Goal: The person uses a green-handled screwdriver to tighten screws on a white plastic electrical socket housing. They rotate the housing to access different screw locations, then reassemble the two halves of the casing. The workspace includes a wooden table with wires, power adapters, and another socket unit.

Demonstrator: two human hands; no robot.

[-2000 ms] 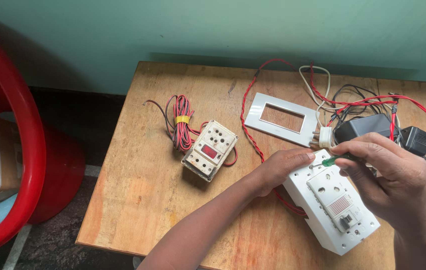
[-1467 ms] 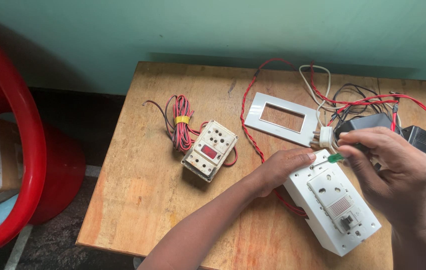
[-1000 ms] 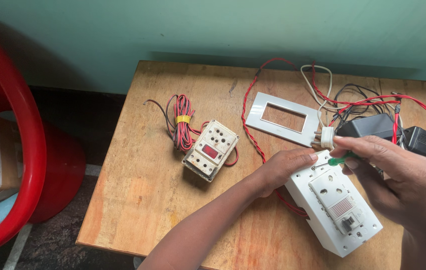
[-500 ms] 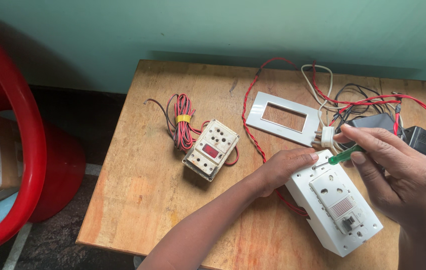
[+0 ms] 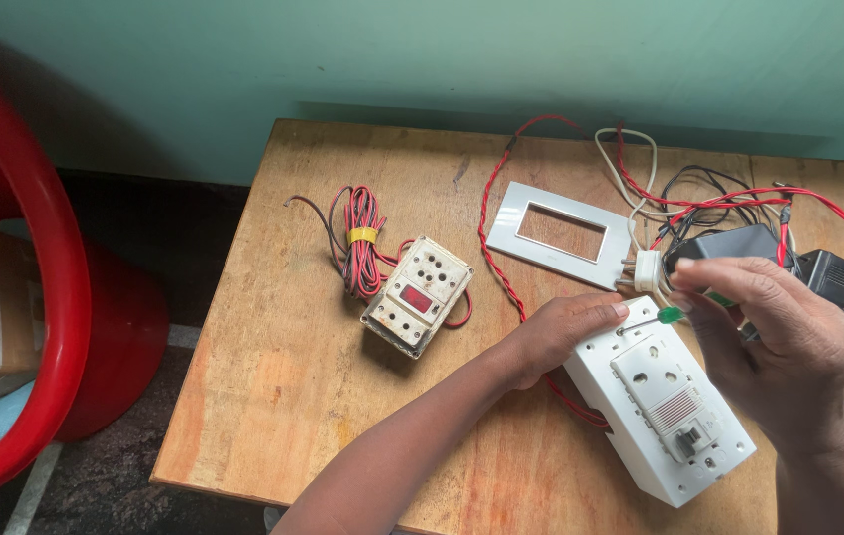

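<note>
On the wooden table (image 5: 273,396) lie 1 old cream socket module (image 5: 418,295), 1 white rectangular frame plate (image 5: 561,234) right of it, and 2 black adapters (image 5: 729,243) farther right.

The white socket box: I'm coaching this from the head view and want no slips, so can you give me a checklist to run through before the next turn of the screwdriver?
1. White socket box flat on the wooden table: ok.
2. Left hand steadying the box's upper corner: ok.
3. Right hand gripping the green-handled screwdriver: ok.
4. Tip seated in a screw: cannot tell, too small.
5. Red wire free of the box: not ok, it runs under it.
6. Box unplugged from power: cannot tell.
</note>
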